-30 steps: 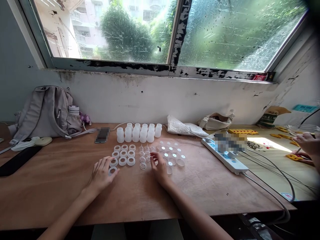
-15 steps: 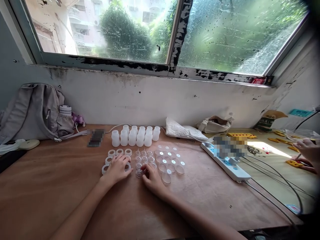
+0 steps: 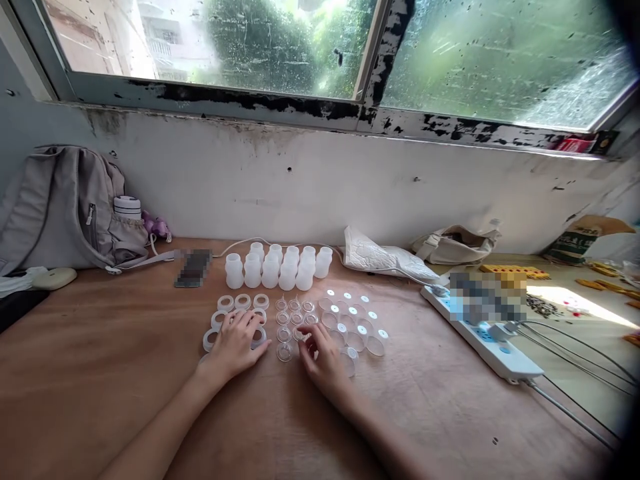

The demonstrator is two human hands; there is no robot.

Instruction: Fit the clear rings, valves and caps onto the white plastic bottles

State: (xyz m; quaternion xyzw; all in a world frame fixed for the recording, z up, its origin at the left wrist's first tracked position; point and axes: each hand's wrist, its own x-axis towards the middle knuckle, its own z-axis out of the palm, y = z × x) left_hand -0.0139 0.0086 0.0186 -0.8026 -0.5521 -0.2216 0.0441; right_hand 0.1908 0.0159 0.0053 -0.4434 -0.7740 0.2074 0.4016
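Note:
My left hand [image 3: 235, 343] lies over a group of white plastic rings [image 3: 225, 303], fingers spread and covering some of them. To its right, small clear plastic pieces [image 3: 284, 352] stand in rows. My right hand [image 3: 324, 357] is at the right front of these rows. Its fingers are curled, with the thumb apart from them. The index fingertip is at a clear piece [image 3: 299, 333]; whether it touches is unclear. Clear round discs [image 3: 376, 345] with small white centres lie just right of that hand, one partly behind it. Several frosted white bottles [image 3: 271, 273] stand upright behind the rings.
A white power strip [image 3: 485, 340] with cables lies at the right. Along the wall are a grey backpack [image 3: 65, 207], a white padded bag [image 3: 373, 257] and a beige pouch [image 3: 455, 247]. A blurred dark rectangle [image 3: 193, 268] lies left of the bottles.
The view has shifted, so the scene sits farther right and the other person's hand has left the frame. My right hand has moved slightly right, uncovering clear pieces. My left hand stays over the rings.

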